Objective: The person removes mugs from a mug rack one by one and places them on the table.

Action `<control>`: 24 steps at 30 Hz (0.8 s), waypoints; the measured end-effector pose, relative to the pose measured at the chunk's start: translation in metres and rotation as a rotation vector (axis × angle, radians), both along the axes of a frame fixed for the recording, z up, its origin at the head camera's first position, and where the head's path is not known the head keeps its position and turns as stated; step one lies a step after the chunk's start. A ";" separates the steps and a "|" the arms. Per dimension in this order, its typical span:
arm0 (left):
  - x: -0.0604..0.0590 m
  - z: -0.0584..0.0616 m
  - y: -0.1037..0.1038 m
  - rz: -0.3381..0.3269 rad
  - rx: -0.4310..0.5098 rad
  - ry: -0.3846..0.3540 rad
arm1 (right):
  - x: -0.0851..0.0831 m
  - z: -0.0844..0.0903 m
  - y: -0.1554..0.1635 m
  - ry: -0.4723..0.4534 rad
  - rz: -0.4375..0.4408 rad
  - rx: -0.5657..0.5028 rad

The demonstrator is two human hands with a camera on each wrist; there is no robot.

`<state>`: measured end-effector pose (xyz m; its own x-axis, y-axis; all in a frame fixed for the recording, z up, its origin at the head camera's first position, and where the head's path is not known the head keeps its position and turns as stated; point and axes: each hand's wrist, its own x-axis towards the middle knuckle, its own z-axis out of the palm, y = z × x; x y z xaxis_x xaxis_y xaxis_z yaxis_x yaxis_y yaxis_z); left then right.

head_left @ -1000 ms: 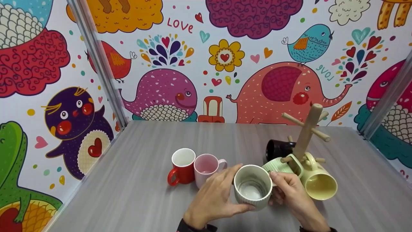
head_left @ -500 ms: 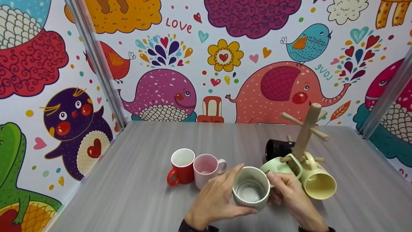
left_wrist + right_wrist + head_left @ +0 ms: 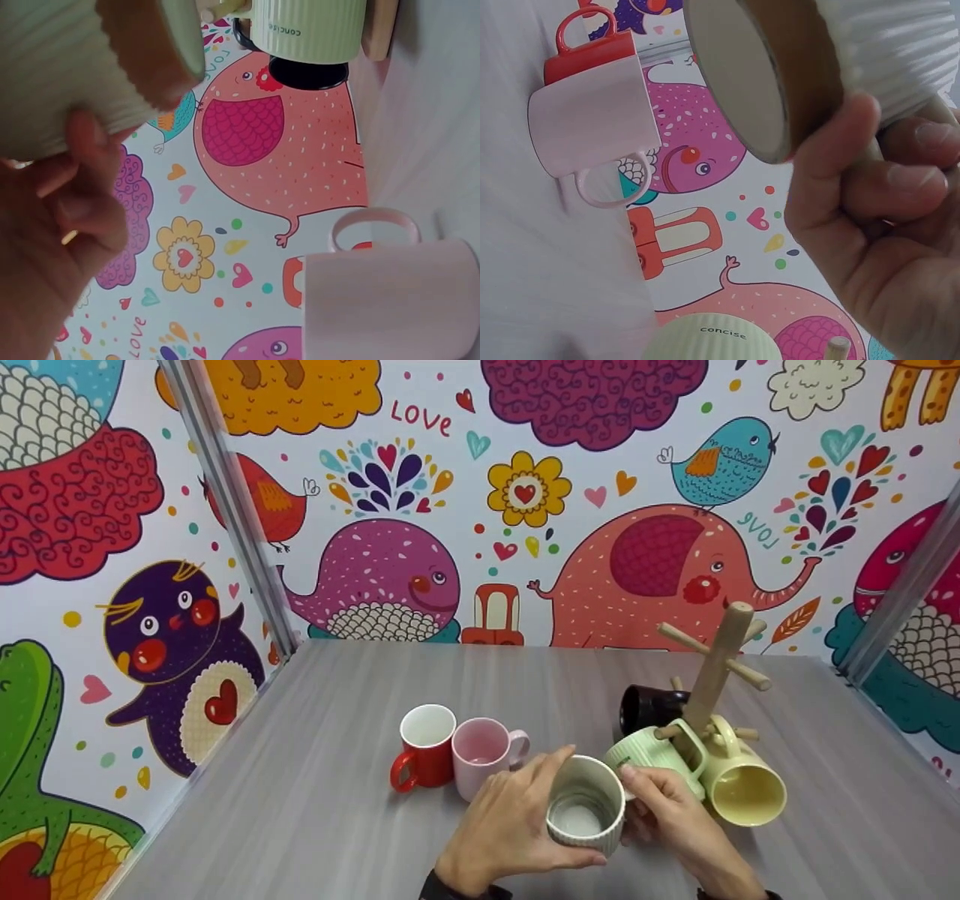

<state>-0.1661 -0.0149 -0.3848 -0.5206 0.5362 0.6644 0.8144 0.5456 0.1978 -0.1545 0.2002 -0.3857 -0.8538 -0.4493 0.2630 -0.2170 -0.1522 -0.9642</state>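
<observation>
A ribbed cream mug is held above the tabletop between both hands: the left hand is curled round its side, the right hand clamped on its handle side. A pink mug and a red mug are seen just left; a wooden mug tree stands right

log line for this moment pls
left hand grips ribbed cream ceramic mug | right hand holds its handle side | mug off grey table | wooden mug tree beside
</observation>
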 end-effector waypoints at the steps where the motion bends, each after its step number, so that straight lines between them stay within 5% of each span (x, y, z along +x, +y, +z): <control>1: 0.000 0.000 0.000 0.004 -0.003 -0.001 | 0.000 0.000 0.000 0.008 0.008 0.004; 9: 0.000 0.000 0.001 0.036 -0.032 0.015 | -0.004 -0.003 -0.001 0.087 0.067 0.019; 24: 0.000 0.001 0.001 0.063 -0.018 0.069 | -0.002 0.000 -0.004 0.029 0.052 0.070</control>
<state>-0.1659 -0.0138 -0.3838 -0.5071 0.5161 0.6903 0.7895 0.5995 0.1316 -0.1566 0.1964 -0.3857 -0.8213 -0.5111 0.2534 -0.2383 -0.0963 -0.9664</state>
